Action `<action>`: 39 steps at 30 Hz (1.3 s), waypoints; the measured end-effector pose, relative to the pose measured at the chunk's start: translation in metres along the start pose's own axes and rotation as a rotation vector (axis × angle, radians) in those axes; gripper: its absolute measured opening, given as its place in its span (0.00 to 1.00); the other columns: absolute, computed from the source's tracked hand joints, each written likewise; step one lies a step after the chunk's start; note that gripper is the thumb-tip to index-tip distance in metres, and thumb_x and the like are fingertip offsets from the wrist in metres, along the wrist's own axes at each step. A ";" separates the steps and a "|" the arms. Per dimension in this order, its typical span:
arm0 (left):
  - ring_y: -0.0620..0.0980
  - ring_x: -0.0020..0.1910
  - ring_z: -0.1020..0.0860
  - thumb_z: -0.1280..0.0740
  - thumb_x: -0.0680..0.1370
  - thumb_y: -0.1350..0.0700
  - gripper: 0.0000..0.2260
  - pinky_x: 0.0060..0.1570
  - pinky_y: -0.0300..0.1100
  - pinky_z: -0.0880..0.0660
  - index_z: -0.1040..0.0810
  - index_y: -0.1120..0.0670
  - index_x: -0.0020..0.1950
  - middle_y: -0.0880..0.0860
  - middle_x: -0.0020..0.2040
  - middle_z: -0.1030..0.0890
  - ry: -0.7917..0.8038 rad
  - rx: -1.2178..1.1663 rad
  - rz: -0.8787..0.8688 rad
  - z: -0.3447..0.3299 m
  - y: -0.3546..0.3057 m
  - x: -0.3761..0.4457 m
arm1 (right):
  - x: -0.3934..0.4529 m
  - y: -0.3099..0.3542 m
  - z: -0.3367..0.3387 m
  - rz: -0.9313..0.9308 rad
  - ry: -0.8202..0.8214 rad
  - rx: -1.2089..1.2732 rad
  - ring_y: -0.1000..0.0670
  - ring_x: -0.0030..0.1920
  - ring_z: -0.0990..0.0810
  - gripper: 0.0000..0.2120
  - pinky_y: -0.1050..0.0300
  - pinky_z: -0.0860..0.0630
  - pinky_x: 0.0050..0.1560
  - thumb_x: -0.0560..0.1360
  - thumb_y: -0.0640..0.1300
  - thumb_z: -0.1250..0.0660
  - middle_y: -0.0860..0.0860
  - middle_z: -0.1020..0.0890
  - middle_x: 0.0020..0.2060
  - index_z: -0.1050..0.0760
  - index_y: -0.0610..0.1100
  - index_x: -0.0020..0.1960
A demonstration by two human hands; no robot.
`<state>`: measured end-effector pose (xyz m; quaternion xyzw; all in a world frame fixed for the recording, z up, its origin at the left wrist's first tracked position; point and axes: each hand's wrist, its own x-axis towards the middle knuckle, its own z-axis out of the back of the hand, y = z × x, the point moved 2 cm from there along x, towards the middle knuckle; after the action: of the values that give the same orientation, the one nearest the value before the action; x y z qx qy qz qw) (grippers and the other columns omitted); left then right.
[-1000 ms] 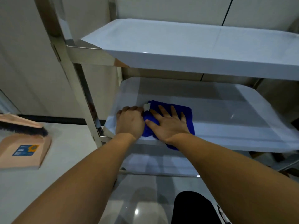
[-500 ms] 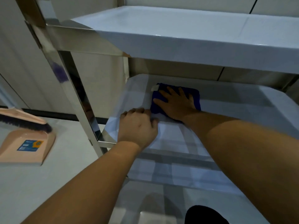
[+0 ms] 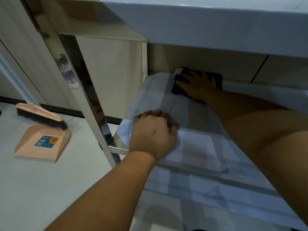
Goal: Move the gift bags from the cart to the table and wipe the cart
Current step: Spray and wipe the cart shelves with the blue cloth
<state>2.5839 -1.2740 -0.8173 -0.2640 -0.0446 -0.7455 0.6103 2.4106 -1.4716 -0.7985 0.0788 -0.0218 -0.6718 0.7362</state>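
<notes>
Right hand [image 3: 199, 86]: fingers [image 3: 189, 75] straight and spread, palm flat, pressing down on the dark blue folded cloth [image 3: 216, 77]. Cloth sticks out past the fingertips and on both sides of the hand, and lies at the far left corner of the cart's middle shelf [image 3: 208, 147], close to the back edge. A small white tag shows at the cloth's corner just beyond the index finger.

Left hand [image 3: 152, 135]: fingers [image 3: 156, 114] curled under, knuckles up, resting on the same glossy white shelf near its front left corner. They hold nothing I can see. Thumb tip touches the shelf surface. The two hands are well apart, left nearer the camera.

Above the hands: the white top shelf [image 3: 208, 25] of the cart. Left of the left hand: the cart's shiny steel upright post [image 3: 80, 84], joined to the shelf corner.

Further left, on the pale floor [image 3: 41, 189]: a peach plastic dustpan [image 3: 44, 142] with a blue label, and a matching peach brush with black bristles [image 3: 40, 116] lying across its top.
</notes>
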 end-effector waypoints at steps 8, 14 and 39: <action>0.54 0.41 0.22 0.40 0.77 0.42 0.16 0.44 0.46 0.27 0.23 0.50 0.37 0.49 0.37 0.21 0.061 0.008 0.039 0.001 0.000 0.000 | -0.026 0.001 -0.001 0.019 0.022 0.010 0.39 0.81 0.56 0.36 0.34 0.59 0.77 0.77 0.75 0.57 0.53 0.53 0.82 0.53 0.62 0.81; 0.55 0.44 0.22 0.37 0.80 0.45 0.14 0.46 0.46 0.29 0.18 0.51 0.44 0.51 0.43 0.20 0.113 0.034 0.071 0.014 -0.010 -0.002 | -0.096 0.003 -0.008 0.039 0.022 0.020 0.39 0.81 0.56 0.34 0.35 0.60 0.77 0.78 0.73 0.56 0.53 0.53 0.82 0.54 0.62 0.81; 0.60 0.61 0.22 0.37 0.81 0.50 0.15 0.58 0.46 0.25 0.21 0.53 0.65 0.56 0.62 0.18 0.396 -0.121 0.046 0.004 -0.124 0.006 | -0.319 -0.078 -0.006 -0.199 -0.010 0.116 0.48 0.81 0.58 0.33 0.39 0.63 0.78 0.78 0.72 0.55 0.61 0.51 0.81 0.52 0.64 0.80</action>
<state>2.4686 -1.2466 -0.7791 -0.1493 0.1274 -0.7701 0.6070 2.3040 -1.1609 -0.7921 0.1196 -0.0565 -0.7397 0.6598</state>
